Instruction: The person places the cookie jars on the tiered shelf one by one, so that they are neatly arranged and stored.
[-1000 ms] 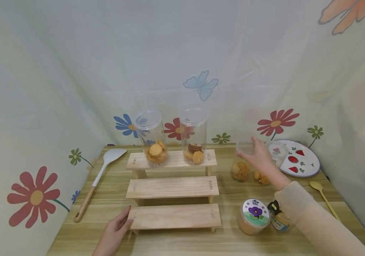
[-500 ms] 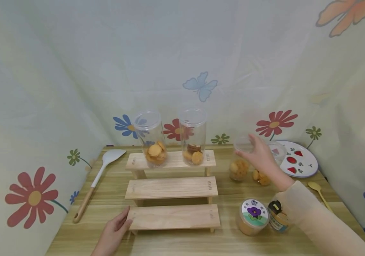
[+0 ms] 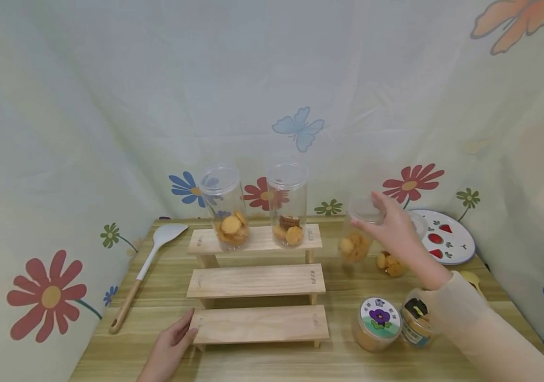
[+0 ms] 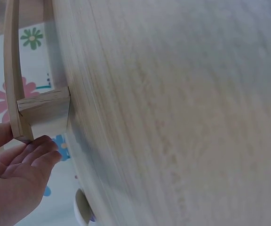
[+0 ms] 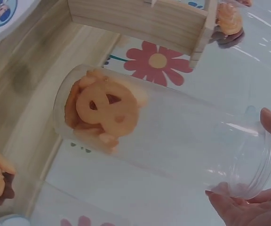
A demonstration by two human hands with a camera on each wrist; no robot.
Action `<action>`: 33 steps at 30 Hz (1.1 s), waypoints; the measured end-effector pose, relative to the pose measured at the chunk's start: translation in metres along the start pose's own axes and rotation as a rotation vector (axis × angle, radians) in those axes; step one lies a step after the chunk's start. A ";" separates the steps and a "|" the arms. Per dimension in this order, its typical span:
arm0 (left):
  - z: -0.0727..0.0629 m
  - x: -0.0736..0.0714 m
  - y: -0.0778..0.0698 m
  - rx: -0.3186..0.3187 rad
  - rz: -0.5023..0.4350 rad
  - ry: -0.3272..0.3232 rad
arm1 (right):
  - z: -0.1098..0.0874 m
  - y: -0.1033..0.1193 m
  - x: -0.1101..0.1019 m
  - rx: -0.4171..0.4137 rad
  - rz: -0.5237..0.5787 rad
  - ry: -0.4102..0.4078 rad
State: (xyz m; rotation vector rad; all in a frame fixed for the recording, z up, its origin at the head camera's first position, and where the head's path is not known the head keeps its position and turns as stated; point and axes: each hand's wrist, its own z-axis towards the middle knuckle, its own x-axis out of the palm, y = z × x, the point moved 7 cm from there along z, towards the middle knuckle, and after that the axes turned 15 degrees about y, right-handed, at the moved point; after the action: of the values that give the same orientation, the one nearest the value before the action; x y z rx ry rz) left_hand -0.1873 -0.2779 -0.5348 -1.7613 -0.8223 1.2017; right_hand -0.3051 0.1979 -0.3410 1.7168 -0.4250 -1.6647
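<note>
My right hand (image 3: 398,231) grips a tall clear jar (image 3: 355,245) near its top, thumb and fingers on either side of the rim. Cookies, one of them pretzel-shaped (image 5: 108,109), lie in the bottom of this jar, and its base looks raised slightly off the table. My left hand (image 3: 169,342) pinches the left end of the lowest board (image 3: 260,324) of a three-step wooden stand; the left wrist view shows the thumb and fingers about the board end (image 4: 22,127). On the top step (image 3: 259,239) stand two lidded clear jars, one with round cookies (image 3: 231,225), another with mixed cookies (image 3: 292,231).
Another cookie jar (image 3: 390,263) stands behind my right hand, partly hidden. Nearer are a tub with a flower lid (image 3: 379,323) and a small labelled jar (image 3: 416,321). A strawberry-patterned plate (image 3: 455,246) and a yellow spoon (image 3: 471,278) lie right, a white turner (image 3: 150,260) left.
My right hand has lifted the jar a little and shifted it slightly left. The left hand stays on the stand.
</note>
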 end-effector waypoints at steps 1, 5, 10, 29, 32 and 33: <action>0.000 0.000 0.000 0.000 0.001 0.000 | -0.002 0.003 -0.001 -0.011 -0.002 -0.006; 0.000 0.000 0.000 -0.006 0.004 -0.002 | -0.009 0.016 -0.007 -0.051 -0.012 -0.031; 0.000 0.000 0.000 -0.006 -0.001 0.002 | -0.019 0.030 -0.014 -0.078 -0.027 -0.057; -0.001 0.000 -0.003 -0.003 -0.014 -0.004 | -0.050 0.063 -0.030 -0.163 -0.038 -0.139; 0.000 0.000 -0.003 -0.003 -0.020 -0.002 | -0.053 0.067 -0.028 -0.175 -0.038 -0.126; 0.000 0.000 -0.003 -0.003 -0.020 0.000 | -0.054 0.068 -0.028 -0.181 -0.036 -0.119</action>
State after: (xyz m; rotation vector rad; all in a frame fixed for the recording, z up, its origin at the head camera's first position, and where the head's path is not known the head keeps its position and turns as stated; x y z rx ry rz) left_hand -0.1870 -0.2766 -0.5321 -1.7516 -0.8406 1.1876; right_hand -0.2402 0.1821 -0.2784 1.5071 -0.2900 -1.7805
